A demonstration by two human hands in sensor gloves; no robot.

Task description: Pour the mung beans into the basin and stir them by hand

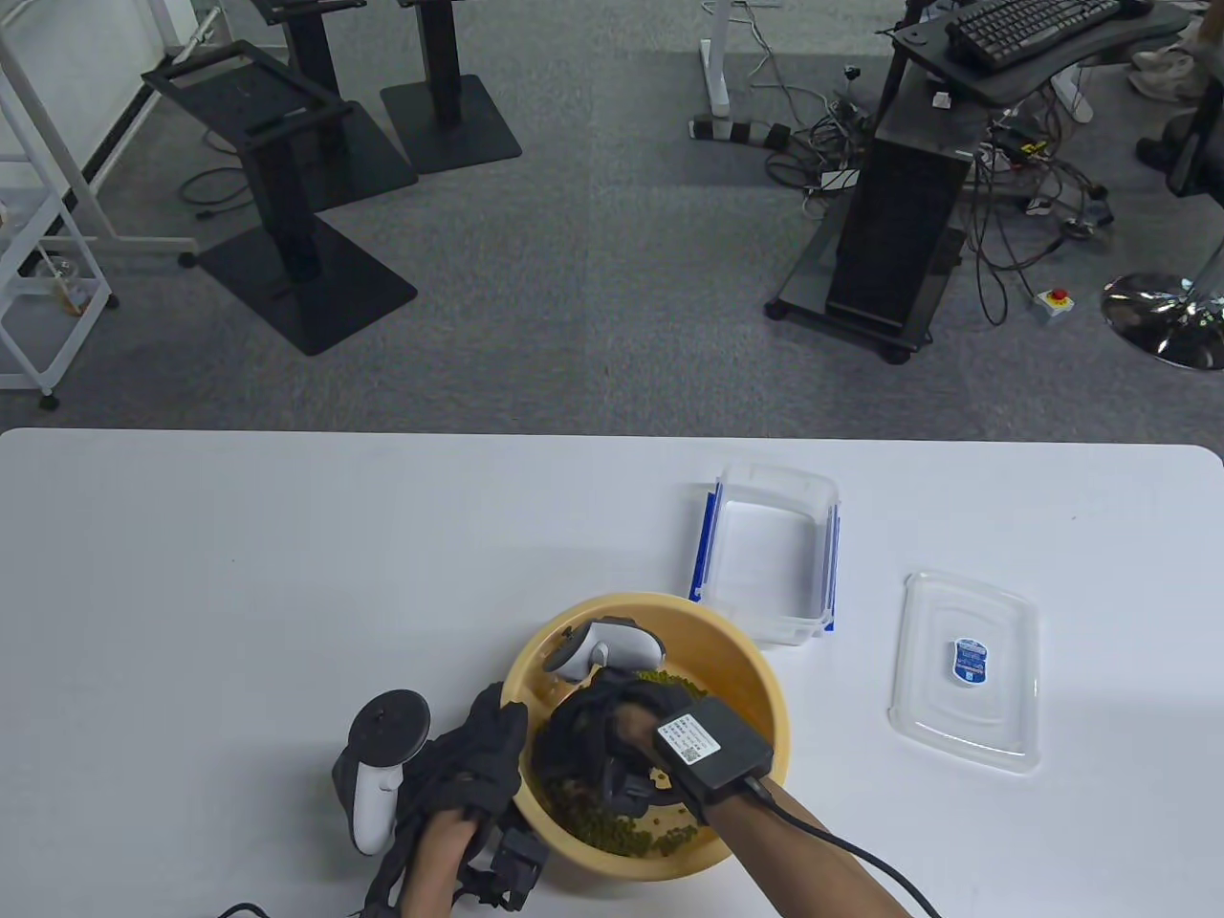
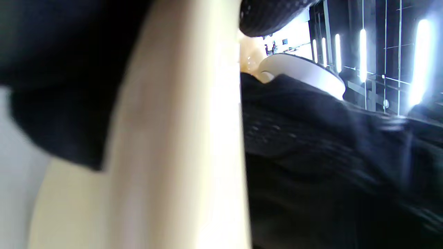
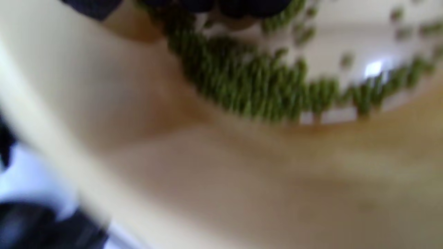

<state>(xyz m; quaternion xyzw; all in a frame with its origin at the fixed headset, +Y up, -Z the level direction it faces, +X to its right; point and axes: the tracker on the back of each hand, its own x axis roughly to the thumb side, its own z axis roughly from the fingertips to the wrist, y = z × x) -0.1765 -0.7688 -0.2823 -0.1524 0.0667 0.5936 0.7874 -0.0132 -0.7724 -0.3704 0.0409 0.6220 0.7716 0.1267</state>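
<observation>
Right grip (image 1: 598,732) fingers buried, closure unclear, green mung beans (image 1: 612,827), left grip (image 1: 478,760) clasping yellow basin (image 1: 755,698)

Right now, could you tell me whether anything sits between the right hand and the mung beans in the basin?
Nothing visible does. The right hand is already down inside the basin, its fingers in the mung beans. The left hand rests on the basin's outer rim, clear of the beans.

This looks like a lab or office workspace. Beyond the white table (image 1: 287,574) lies grey carpet (image 1: 593,239) with black desk stands (image 1: 287,191), a computer tower (image 1: 899,220) on a wheeled cart under a keyboard (image 1: 1033,27), and tangled cables (image 1: 1033,201) with a power strip (image 1: 736,129). A red emergency-stop button (image 1: 1055,301) sits on the floor.
</observation>
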